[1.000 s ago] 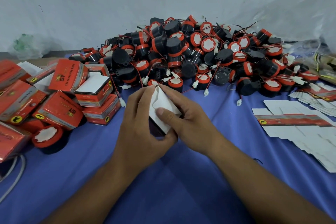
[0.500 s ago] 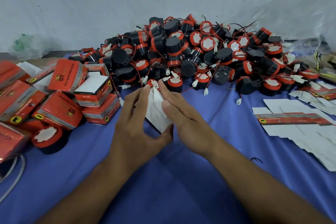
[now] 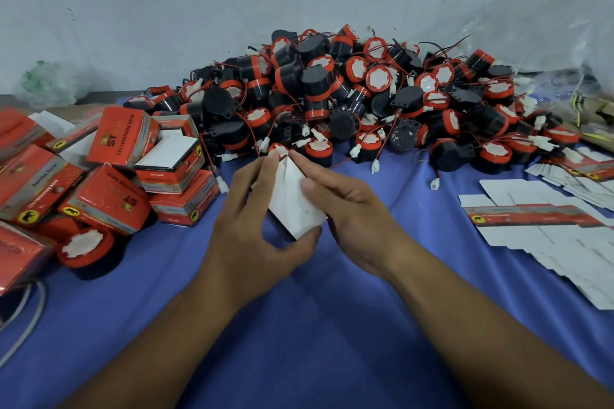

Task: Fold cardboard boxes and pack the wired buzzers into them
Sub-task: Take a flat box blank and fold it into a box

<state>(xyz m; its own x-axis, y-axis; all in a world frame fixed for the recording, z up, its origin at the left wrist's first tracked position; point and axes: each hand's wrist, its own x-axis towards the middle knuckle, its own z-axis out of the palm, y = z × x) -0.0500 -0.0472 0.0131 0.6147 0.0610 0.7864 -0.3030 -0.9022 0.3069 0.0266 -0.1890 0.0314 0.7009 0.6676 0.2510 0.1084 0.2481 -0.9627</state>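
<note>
The left hand [image 3: 246,242] and right hand [image 3: 352,209] are gripping a white, angular cardboard box [image 3: 292,206] above the blue cloth [image 3: 315,325], just before the buzzer pile [image 3: 332,93]. Glossy red boxes [image 3: 123,139] are showing "ST", possibly "12v reversing horn".

The box [image 3: 294,206] I hold shows matt, smooth white card on its unprinted side. Folded boxes [image 3: 123,139] carry glossy red print; the buzzers [image 3: 319,83] are black and red plastic with a slight sheen, on a matt blue cloth [image 3: 315,325].
</note>
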